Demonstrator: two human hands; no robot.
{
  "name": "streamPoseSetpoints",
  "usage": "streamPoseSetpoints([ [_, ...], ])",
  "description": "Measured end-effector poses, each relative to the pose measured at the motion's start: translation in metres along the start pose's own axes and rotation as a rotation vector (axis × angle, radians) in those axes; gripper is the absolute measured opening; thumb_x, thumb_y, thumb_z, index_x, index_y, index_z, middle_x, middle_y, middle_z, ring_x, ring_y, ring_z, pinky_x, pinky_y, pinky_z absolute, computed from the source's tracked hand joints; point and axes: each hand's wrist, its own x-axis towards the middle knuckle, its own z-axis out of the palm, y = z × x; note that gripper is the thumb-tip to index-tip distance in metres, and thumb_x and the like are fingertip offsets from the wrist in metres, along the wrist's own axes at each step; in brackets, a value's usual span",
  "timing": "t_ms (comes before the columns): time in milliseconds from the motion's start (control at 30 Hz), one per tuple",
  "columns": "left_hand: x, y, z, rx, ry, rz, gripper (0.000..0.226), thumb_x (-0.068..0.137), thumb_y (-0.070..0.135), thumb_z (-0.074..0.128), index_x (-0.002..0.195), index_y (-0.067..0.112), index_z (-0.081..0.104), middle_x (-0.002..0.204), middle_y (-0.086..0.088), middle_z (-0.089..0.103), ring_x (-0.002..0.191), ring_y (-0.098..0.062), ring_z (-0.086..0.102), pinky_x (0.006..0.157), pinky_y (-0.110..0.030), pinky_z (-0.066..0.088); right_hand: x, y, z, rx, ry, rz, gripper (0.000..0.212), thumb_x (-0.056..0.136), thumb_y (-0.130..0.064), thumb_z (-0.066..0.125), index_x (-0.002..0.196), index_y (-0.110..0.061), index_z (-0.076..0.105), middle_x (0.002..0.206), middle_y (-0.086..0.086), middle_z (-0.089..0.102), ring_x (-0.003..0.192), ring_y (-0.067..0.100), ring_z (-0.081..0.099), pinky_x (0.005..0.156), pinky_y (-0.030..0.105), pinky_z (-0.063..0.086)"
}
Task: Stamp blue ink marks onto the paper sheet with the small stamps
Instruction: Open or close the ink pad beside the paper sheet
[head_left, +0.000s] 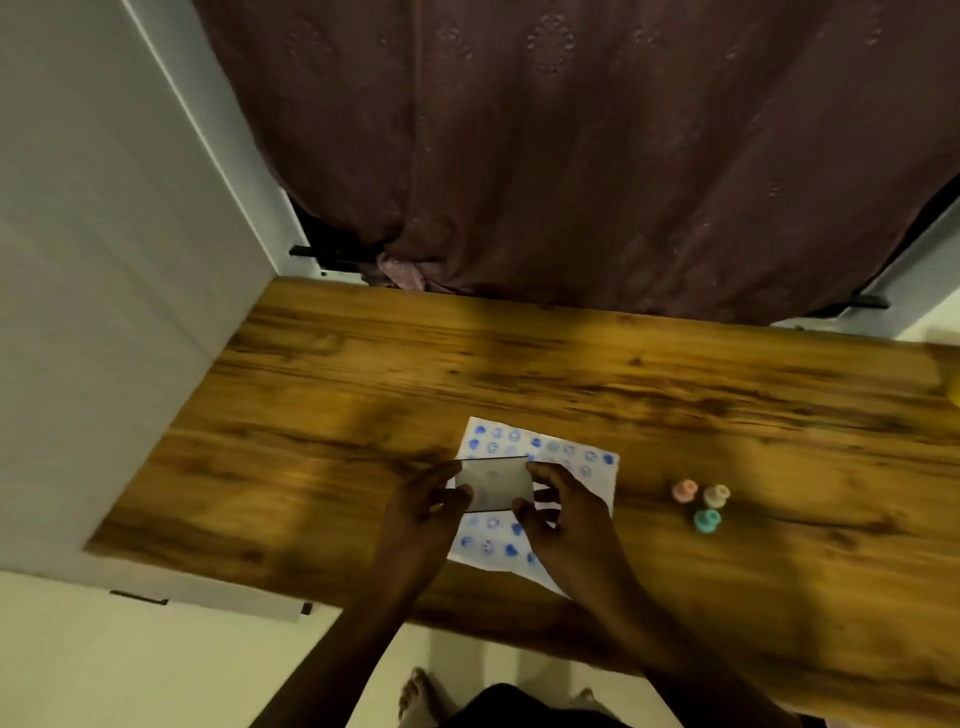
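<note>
A white paper sheet (582, 457) lies on the wooden table (675, 405), covered with several blue stamped marks. Over its middle, my left hand (426, 512) and my right hand (563, 512) hold a flat grey rectangular card-like object (497, 484) by its two short ends; I cannot tell what it is. Three small stamps stand to the right of the sheet: a pink stamp (684, 491), a cream stamp (717, 495) and a teal stamp (707, 520). Neither hand touches them.
A dark maroon curtain (571, 156) hangs behind the table's far edge. A white door or panel (104, 260) stands at the left. A yellow object (955, 387) peeks in at the right edge. My bare feet (415, 696) show below the table's near edge.
</note>
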Motion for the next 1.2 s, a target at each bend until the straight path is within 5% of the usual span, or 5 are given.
streamPoseSetpoints([
  [367,0.024,-0.072,-0.104,0.068,0.094,-0.096,0.038,0.100,0.016,0.066,0.138,0.014,0.064,0.127,-0.002,0.067,0.106,-0.009,0.066,0.069,-0.002,0.049,0.024,-0.048,0.119,-0.103,-0.175,-0.023,0.051,0.096,-0.023,0.068,0.143,-0.024,0.050,0.145,-0.002,0.057,0.133,0.017,0.055,0.106,0.018,0.040],
  [500,0.036,-0.094,-0.117,0.131,0.046,-0.125,0.042,0.100,0.012,0.065,0.141,0.010,0.061,0.138,-0.013,0.067,0.110,-0.016,0.064,0.094,-0.028,0.055,0.027,-0.050,0.144,-0.149,-0.188,-0.030,0.052,0.095,-0.019,0.068,0.144,-0.022,0.049,0.148,0.001,0.053,0.139,0.019,0.049,0.111,0.021,0.038],
  [633,0.045,-0.108,-0.118,0.182,-0.026,-0.113,0.044,0.099,0.006,0.066,0.142,0.006,0.059,0.139,-0.015,0.065,0.110,-0.016,0.065,0.082,-0.011,0.052,0.029,-0.049,0.154,-0.169,-0.199,-0.002,0.056,0.096,-0.014,0.067,0.148,-0.019,0.045,0.153,0.004,0.049,0.143,0.022,0.046,0.115,0.033,0.044],
  [767,0.050,-0.118,-0.118,0.253,-0.072,-0.087,0.045,0.096,0.003,0.068,0.140,0.007,0.059,0.139,-0.016,0.065,0.126,-0.030,0.065,0.105,-0.038,0.055,0.029,-0.045,0.156,-0.208,-0.195,-0.001,0.060,0.095,-0.014,0.068,0.149,-0.020,0.044,0.152,0.004,0.050,0.142,0.022,0.047,0.113,0.036,0.046],
  [1200,0.067,-0.115,-0.124,0.757,-0.192,0.324,0.057,0.088,0.032,0.077,0.143,0.027,0.060,0.155,-0.003,0.053,0.144,-0.029,0.045,0.113,-0.043,0.047,0.028,-0.046,0.151,-0.326,-0.162,-0.028,0.061,0.096,-0.023,0.067,0.151,-0.018,0.042,0.152,0.003,0.051,0.143,0.022,0.045,0.117,0.036,0.039],
])
